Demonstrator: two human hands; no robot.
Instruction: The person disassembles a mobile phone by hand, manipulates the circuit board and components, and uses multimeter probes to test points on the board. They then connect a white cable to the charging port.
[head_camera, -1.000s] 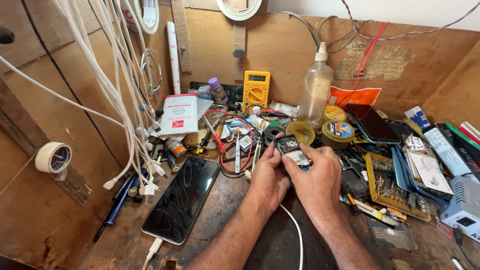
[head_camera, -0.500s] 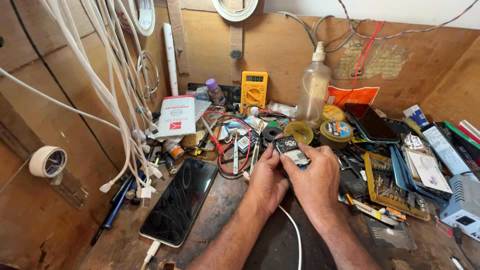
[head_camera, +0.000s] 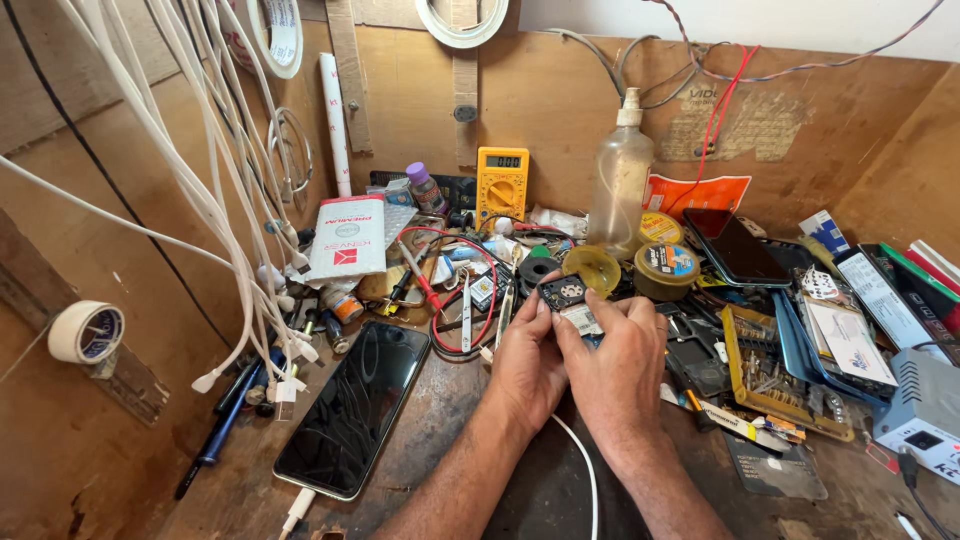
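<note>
Head camera, looking down on a cluttered wooden counter (head_camera: 440, 440). Both hands meet just past the middle of the view. The left hand (head_camera: 527, 365) and the right hand (head_camera: 612, 372) together hold a small dark phone part with a round opening and a pale label (head_camera: 568, 300); the fingers of both hands are curled closed around it, thumbs pressed on top, and it sits raised just above the counter.

At eight o'clock from the hands lies a black smartphone with a dark glossy screen (head_camera: 355, 405), a white cable plugged into its near end. At ten o'clock, a bundle of white charging cables (head_camera: 215, 200) hangs down, partly hiding the counter's left side. At twelve o'clock stands a yellow digital multimeter (head_camera: 501, 183), with a clear plastic pump bottle (head_camera: 620, 180) to its right. Red test leads (head_camera: 470, 290) loop just beside the left hand. At three o'clock, a blue tray of small tools and papers (head_camera: 790, 360) crowds close to the right hand. At nine o'clock, well apart, a white tape roll (head_camera: 88, 332) hangs on the wall.
</note>
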